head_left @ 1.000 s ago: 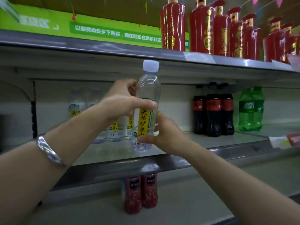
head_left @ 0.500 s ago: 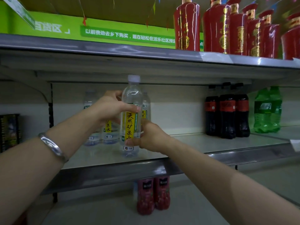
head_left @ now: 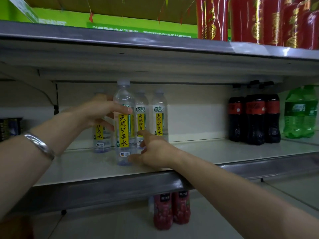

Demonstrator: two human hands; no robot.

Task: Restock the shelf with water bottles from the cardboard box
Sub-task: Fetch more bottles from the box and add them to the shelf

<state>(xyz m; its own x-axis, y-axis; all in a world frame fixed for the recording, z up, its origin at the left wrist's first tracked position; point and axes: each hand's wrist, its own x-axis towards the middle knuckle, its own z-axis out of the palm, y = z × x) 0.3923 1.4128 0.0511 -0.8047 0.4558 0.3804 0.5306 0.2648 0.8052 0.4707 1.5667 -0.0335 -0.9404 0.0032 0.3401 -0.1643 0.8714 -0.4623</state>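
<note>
While left hand [head_left: 101,111] grips water bottle [head_left: 124,123] | label 天然矿泉水 | right hand [head_left: 151,150] fingers loose, touching base

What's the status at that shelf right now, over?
Left hand grips water bottle upright on shelf. Right hand open at its base. Nothing in the way.

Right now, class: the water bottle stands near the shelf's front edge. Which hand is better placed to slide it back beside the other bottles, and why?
Left. The left hand grips the water bottle high on its body, so it can steer it. The right hand only touches the base with open fingers.
</note>
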